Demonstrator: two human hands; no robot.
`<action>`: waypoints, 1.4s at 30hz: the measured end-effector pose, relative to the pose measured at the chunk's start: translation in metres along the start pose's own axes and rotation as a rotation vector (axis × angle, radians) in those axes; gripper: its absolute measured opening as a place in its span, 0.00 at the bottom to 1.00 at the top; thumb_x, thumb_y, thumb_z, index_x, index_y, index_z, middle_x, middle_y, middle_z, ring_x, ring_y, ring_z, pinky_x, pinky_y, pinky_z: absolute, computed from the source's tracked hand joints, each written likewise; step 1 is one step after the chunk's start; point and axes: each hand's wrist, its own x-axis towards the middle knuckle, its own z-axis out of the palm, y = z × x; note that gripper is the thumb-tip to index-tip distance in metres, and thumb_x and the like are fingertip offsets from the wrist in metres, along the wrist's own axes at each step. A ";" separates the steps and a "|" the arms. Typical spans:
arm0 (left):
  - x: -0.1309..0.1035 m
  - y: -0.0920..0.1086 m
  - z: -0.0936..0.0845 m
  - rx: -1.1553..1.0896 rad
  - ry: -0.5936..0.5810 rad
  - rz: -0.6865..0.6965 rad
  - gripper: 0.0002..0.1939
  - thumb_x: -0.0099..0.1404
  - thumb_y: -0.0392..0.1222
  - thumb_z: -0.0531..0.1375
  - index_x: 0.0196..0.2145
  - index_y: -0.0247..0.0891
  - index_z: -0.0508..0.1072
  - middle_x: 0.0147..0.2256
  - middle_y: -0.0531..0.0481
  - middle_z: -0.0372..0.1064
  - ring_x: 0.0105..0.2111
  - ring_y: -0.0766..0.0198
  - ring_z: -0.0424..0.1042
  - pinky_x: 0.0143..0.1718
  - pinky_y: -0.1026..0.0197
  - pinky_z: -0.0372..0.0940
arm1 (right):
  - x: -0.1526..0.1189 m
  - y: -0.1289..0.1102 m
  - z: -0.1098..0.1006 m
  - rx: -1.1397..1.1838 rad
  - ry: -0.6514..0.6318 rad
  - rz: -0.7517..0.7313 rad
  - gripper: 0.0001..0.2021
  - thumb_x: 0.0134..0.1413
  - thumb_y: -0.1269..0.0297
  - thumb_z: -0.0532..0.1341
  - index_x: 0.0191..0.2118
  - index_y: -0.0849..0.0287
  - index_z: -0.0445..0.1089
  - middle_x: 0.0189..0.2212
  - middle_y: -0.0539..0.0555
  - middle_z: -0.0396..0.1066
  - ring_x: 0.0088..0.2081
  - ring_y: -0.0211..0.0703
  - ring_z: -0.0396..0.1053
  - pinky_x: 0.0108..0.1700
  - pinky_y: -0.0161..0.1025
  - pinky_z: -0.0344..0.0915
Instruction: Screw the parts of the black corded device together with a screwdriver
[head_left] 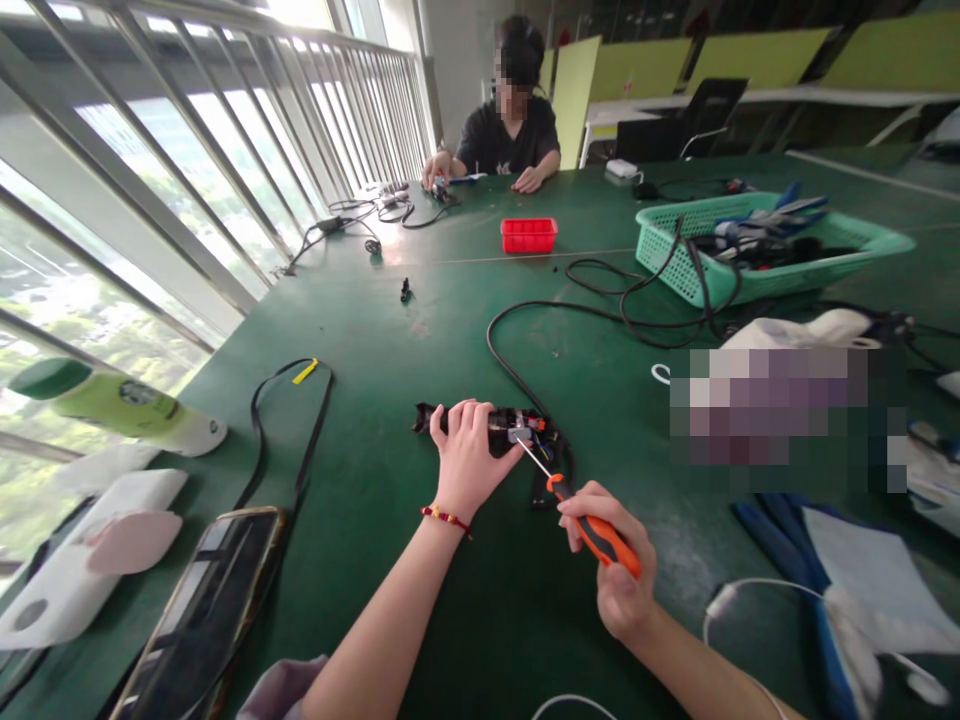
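My left hand [466, 455] is wrapped over a black corded device [499, 420] lying on the green table, pressing it down. Wires and a small grey part show at the device's right end. In my right hand [619, 560] is an orange and black screwdriver [600, 535], its fingers closed round the handle. The screwdriver's metal tip touches or nearly touches the grey part, just right of my left thumb. A black cable runs from the device towards the back right.
A green basket [780, 285] of tools stands at the back right, a red tray [529, 236] at the back middle. A phone [210, 590] and a bottle [124, 405] lie at the left. Across the table [390, 360] sits a person [510, 130]. Blue cloth [795, 550] lies at the right.
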 end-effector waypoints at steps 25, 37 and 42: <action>-0.001 0.001 -0.001 -0.002 -0.018 -0.006 0.21 0.57 0.54 0.59 0.43 0.39 0.64 0.44 0.45 0.67 0.51 0.53 0.61 0.59 0.45 0.40 | -0.001 0.004 -0.002 -0.032 -0.011 0.041 0.21 0.56 0.47 0.47 0.39 0.58 0.68 0.24 0.52 0.62 0.23 0.41 0.59 0.27 0.42 0.57; -0.001 0.000 0.000 -0.002 -0.012 -0.001 0.20 0.58 0.54 0.58 0.43 0.40 0.64 0.44 0.44 0.67 0.51 0.52 0.60 0.59 0.45 0.39 | 0.002 0.003 -0.001 0.012 -0.017 0.062 0.22 0.58 0.47 0.47 0.41 0.57 0.68 0.26 0.53 0.63 0.24 0.41 0.59 0.25 0.40 0.57; -0.001 0.001 0.000 -0.015 -0.007 -0.001 0.20 0.59 0.55 0.57 0.42 0.39 0.65 0.44 0.44 0.67 0.51 0.52 0.60 0.59 0.45 0.40 | 0.009 -0.006 -0.003 -0.088 -0.019 0.097 0.28 0.59 0.42 0.40 0.40 0.56 0.69 0.24 0.51 0.64 0.22 0.39 0.59 0.25 0.39 0.58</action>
